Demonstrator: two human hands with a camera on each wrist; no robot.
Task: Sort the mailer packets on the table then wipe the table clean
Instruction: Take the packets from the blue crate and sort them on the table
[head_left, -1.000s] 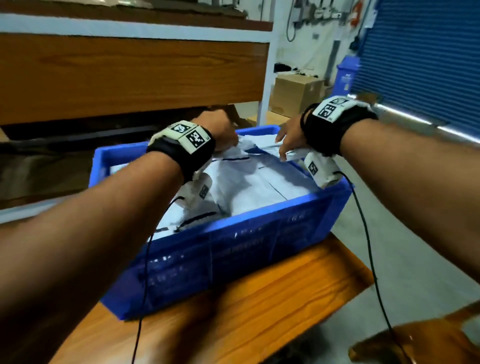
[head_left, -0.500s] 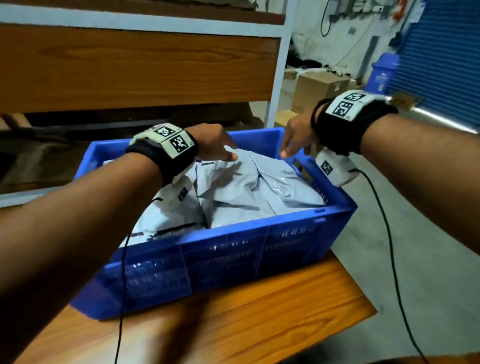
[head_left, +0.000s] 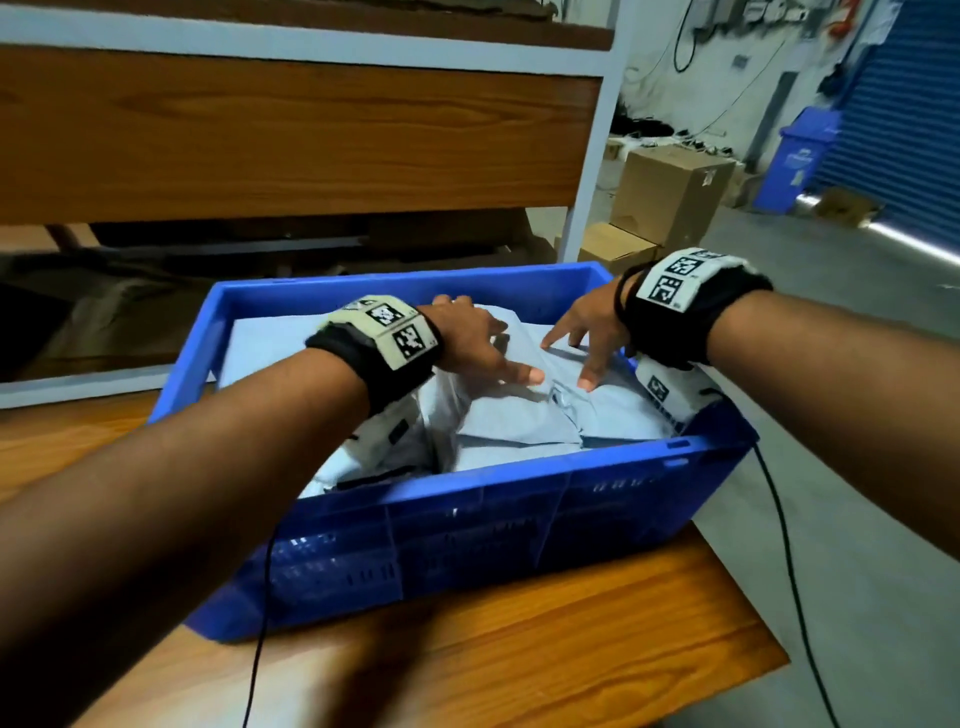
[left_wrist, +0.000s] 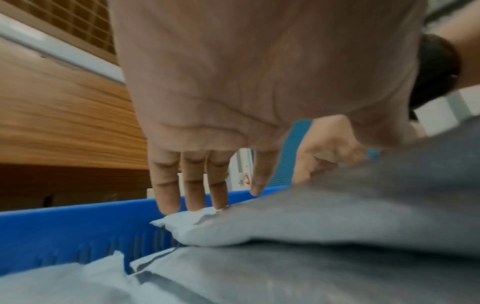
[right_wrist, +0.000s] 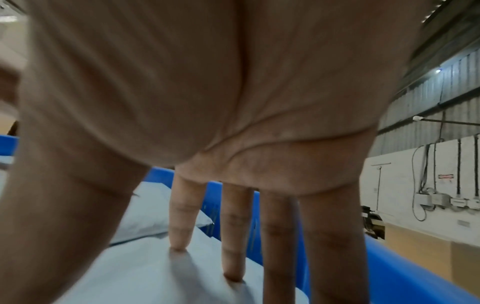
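Several grey mailer packets lie piled inside a blue plastic crate on the wooden table. My left hand lies flat on top of the pile with straight fingers; in the left wrist view its fingertips touch the edge of a packet near the crate's far wall. My right hand spreads straight fingers down onto the packets at the crate's right side; in the right wrist view its fingertips press into a packet. Neither hand grips anything.
A wood-panelled shelf unit with a white frame stands right behind the crate. Cardboard boxes and a blue bin stand on the floor at the back right. The table edge runs just right of the crate.
Both hands let go of the packets at the crate's far side and came down flat on the pile. The view has tilted down and shifted left.
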